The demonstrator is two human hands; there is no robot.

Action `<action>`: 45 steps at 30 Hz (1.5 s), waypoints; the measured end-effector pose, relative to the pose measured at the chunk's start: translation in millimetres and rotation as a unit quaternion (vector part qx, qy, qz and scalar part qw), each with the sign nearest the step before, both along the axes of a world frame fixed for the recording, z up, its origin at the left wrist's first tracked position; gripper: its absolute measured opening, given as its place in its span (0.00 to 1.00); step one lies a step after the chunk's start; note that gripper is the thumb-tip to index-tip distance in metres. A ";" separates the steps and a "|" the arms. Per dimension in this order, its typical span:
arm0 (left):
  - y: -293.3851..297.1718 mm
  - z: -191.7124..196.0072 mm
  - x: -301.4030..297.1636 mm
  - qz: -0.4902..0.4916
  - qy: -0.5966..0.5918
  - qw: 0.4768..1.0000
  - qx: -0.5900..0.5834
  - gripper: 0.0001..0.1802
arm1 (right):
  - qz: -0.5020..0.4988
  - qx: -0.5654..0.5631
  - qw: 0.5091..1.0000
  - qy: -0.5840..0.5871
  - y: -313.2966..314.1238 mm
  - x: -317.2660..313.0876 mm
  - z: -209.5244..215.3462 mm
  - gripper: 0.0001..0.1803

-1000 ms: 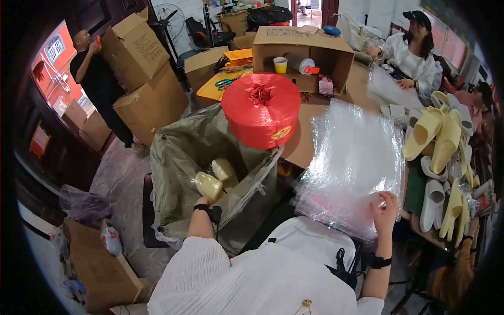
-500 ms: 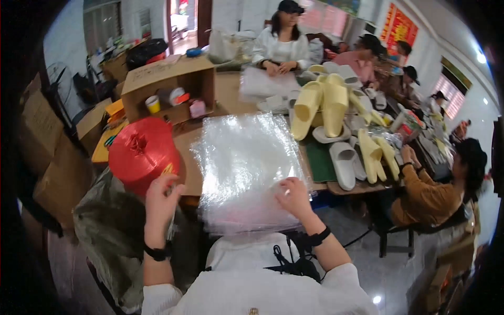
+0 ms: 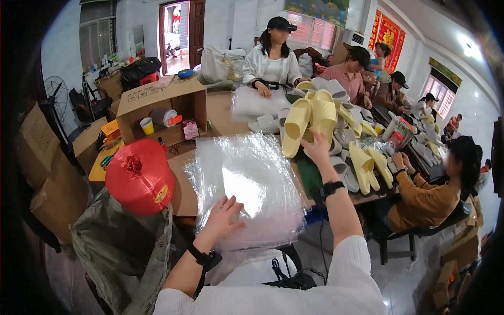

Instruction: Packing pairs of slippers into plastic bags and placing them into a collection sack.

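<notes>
The left hand [image 3: 223,215] lies flat, fingers spread, pressing the stack of clear plastic bags [image 3: 247,184] at its 6 o'clock edge, gripping nothing. The right hand [image 3: 316,149] reaches open toward the pale yellow slippers [image 3: 310,118] at 1 o'clock, fingers loose; I cannot tell whether it touches 1 yet. The slick stack overhangs the table [image 3: 215,113] edge, so it could slide off if the palm lifts. A red twine spool [image 3: 139,176] sits at 9 o'clock.

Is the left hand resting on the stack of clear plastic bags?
Yes, the left hand lies flat on the stack of clear plastic bags, while the right hand reaches toward the yellow slippers.
</notes>
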State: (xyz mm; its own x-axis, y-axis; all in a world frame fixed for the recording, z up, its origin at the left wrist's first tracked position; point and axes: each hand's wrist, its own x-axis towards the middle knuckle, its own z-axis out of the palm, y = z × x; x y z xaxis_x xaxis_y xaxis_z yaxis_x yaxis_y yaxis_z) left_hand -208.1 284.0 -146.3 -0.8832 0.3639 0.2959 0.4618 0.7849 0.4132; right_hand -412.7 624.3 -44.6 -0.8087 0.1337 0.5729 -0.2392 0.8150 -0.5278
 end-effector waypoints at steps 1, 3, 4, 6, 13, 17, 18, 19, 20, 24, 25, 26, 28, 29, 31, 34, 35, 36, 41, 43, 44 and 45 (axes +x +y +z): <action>0.8 -0.4 -0.6 0.002 -0.003 1.000 -0.003 0.33 | 0.001 -0.002 1.000 0.005 5.5 -20.8 6.0 0.33; 1.0 -12.2 -7.9 -0.008 0.013 1.000 0.000 0.33 | 0.125 -0.289 0.949 -0.014 20.7 -55.9 13.4 0.36; -2.5 -17.4 -6.9 -0.011 0.021 1.000 0.003 0.33 | 0.133 -0.290 0.948 -0.012 18.3 -62.6 20.4 0.36; -3.5 -22.0 -6.0 -0.006 0.028 1.000 -0.003 0.33 | 0.209 -0.458 0.862 -0.056 22.6 -72.5 31.2 0.34; -1.9 -15.8 -3.4 -0.002 0.018 1.000 0.000 0.34 | 0.259 -0.343 0.902 0.052 9.4 -43.0 68.0 0.31; -4.1 -14.3 0.1 0.001 0.033 0.999 0.022 0.34 | 0.320 -0.274 0.901 0.103 -16.8 29.8 116.5 0.33; -3.9 -13.8 -0.9 0.001 0.033 0.999 0.022 0.34 | 0.316 -0.237 0.909 0.131 -25.5 49.3 129.2 0.34; -4.3 -12.8 -0.8 0.002 0.029 0.999 0.020 0.34 | 0.304 -0.212 0.920 0.124 -37.0 71.4 140.7 0.35; -2.3 -11.3 -1.5 -0.003 0.027 0.999 0.018 0.34 | 0.301 -0.213 0.921 0.125 -41.2 85.2 145.9 0.35; -3.8 -14.9 0.9 0.006 0.029 0.999 0.014 0.34 | 0.321 -0.250 0.913 0.032 -76.7 126.2 147.2 0.42; -3.5 -13.5 1.3 0.007 0.022 1.000 0.017 0.34 | 0.329 -0.276 0.903 -0.004 -84.7 129.5 141.8 0.43; -3.5 -13.4 3.0 0.010 0.015 1.000 0.019 0.34 | 0.337 -0.302 0.891 -0.041 -93.5 132.3 136.0 0.43; -1.8 -17.4 0.4 0.008 0.019 1.000 0.023 0.34 | 0.349 -0.282 0.892 -0.062 -108.5 129.3 116.9 0.44; -2.3 -20.4 -1.0 0.006 0.023 0.999 0.028 0.34 | 0.337 -0.280 0.896 -0.078 -116.0 125.0 103.9 0.44; -2.2 -24.7 -3.0 0.003 0.031 0.999 0.023 0.34 | 0.304 -0.217 0.922 -0.099 -118.1 100.4 61.7 0.46; 1.4 -16.4 -4.6 -0.002 0.040 0.999 0.013 0.35 | 0.277 -0.131 0.945 -0.114 -111.7 62.7 -21.0 0.49; 1.7 -13.5 -3.3 0.002 0.030 1.000 -0.004 0.36 | 0.286 -0.098 0.944 -0.134 -113.6 64.5 -38.8 0.48; 1.0 -12.6 -1.8 0.006 0.019 1.000 -0.020 0.37 | 0.294 -0.065 0.941 -0.155 -118.0 69.9 -49.8 0.48; -2.3 -20.2 -0.1 0.019 0.032 0.999 0.008 0.37 | 0.374 -0.120 0.912 -0.120 -120.5 83.9 -63.9 0.41; -1.9 -21.2 -3.2 0.017 0.046 0.999 0.019 0.37 | 0.304 -0.098 0.940 -0.121 -117.2 84.0 -74.1 0.39; -2.3 -21.8 -3.6 0.015 0.045 0.999 0.016 0.37 | 0.234 -0.075 0.962 -0.119 -115.8 83.7 -78.9 0.38; -1.9 -21.1 -3.3 0.013 0.044 0.999 0.011 0.37 | 0.215 -0.028 0.971 -0.101 -116.6 89.4 -72.1 0.36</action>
State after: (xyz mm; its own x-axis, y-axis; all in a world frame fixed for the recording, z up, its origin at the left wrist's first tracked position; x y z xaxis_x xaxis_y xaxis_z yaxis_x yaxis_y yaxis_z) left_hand -211.3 282.1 -167.4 -0.8622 0.3344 0.3806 0.4772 0.7881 0.3887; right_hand -323.3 507.7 -116.7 -0.8918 -0.2138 0.3987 -0.4375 0.6316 -0.6400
